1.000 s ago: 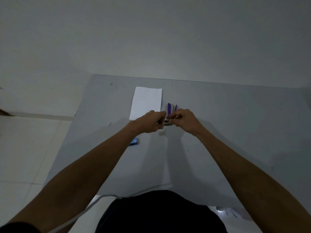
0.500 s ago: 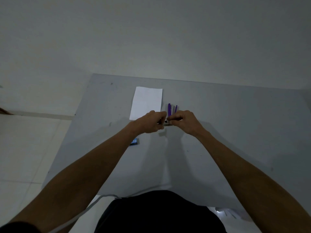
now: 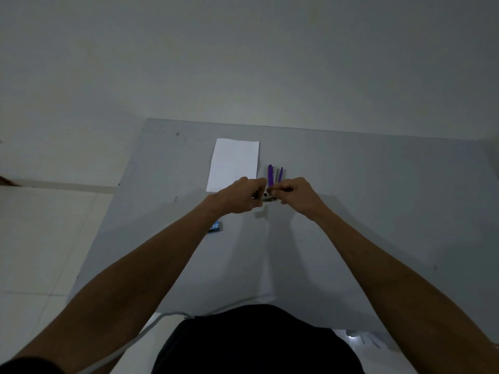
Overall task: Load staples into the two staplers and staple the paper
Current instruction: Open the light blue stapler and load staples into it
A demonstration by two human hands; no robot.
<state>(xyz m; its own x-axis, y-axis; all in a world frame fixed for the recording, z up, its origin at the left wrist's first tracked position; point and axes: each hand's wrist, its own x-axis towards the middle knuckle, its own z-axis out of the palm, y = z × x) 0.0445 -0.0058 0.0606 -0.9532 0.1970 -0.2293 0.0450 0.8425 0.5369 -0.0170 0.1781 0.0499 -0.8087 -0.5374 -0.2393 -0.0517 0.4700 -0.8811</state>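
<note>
The left hand (image 3: 237,197) and right hand (image 3: 299,196) meet above the surface (image 3: 378,211), fingers curled, pinching a small metal stapler (image 3: 270,199) between them. Loading looks under way, though any staples are too small to see. A purple stapler (image 3: 270,175) lies open just behind. The paper (image 3: 233,164) lies flat, apparently unstapled. A blue staple box (image 3: 215,227) lies clear of the work.

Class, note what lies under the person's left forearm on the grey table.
A blue staple box lies on the grey table, its right end showing with "10" on it. The left forearm covers the rest, so the full label is hidden.
</note>
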